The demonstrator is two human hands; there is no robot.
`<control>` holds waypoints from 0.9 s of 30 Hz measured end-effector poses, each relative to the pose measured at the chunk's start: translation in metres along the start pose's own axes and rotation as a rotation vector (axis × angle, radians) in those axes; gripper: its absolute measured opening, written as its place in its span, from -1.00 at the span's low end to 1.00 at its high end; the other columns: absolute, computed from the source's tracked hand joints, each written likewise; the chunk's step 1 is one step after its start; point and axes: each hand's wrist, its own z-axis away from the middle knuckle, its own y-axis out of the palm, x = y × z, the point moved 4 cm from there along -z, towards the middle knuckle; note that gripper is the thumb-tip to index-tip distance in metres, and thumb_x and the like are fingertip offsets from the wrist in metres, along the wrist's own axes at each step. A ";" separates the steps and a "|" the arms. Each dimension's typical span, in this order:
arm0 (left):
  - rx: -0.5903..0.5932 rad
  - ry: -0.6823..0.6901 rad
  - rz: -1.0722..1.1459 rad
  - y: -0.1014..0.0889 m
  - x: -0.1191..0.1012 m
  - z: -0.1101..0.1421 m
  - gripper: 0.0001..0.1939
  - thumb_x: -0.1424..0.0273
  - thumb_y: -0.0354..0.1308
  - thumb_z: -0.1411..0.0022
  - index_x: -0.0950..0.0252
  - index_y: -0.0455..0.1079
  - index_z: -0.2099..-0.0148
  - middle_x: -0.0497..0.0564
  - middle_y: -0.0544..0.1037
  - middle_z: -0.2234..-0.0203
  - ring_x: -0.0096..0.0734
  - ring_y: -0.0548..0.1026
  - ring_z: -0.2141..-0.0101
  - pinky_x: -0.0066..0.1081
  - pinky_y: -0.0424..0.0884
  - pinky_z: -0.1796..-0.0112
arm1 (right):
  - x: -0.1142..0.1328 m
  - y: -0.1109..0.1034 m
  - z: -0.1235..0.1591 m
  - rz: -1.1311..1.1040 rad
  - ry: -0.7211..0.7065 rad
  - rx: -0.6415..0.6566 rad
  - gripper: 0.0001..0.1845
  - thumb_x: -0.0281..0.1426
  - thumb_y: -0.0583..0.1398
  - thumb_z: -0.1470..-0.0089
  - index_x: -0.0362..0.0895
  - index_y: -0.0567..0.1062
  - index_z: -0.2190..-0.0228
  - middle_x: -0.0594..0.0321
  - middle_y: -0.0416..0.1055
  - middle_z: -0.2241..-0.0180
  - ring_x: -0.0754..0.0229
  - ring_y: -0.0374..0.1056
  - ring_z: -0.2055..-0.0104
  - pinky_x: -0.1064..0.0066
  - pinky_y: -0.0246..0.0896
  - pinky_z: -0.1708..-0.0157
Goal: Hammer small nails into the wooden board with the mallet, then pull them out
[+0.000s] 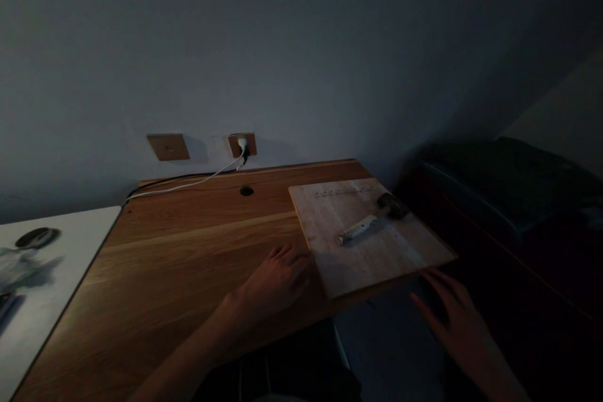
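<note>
A light wooden board (pixel 325 251) lies on the right part of the wooden desk, its front right corner reaching past the desk's edge. On it rests a hammer (pixel 360 228) with a pale, worn handle and a dark head toward the far right. A row of small marks or nails, too small to tell, runs near the board's far edge. My left hand (pixel 277 276) rests on the desk beside the board's left edge, fingers loosely bent and holding nothing. At the front right corner, my right hand (pixel 455 311) has thumb and fingers apart, fingertips at or just under the edge.
White and black cables run from a wall socket (pixel 242 144) along the back of the desk (pixel 188 264). A white table (pixel 89 239) on the left carries a dark round item and clear plastic. A dark bulky object (pixel 509 182) stands at the right.
</note>
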 end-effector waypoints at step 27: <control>-0.155 0.045 -0.131 0.055 -0.016 -0.081 -0.24 -0.06 -0.19 -0.47 0.33 0.00 -0.48 0.35 -0.01 -0.46 0.22 -0.10 -0.44 0.45 -0.05 -0.27 | -0.108 0.016 -0.116 0.111 0.401 -0.158 -0.02 0.08 -0.02 -0.12 -0.53 0.39 -0.19 -0.51 0.36 -0.10 -0.49 0.19 -0.26 -0.17 0.21 -0.11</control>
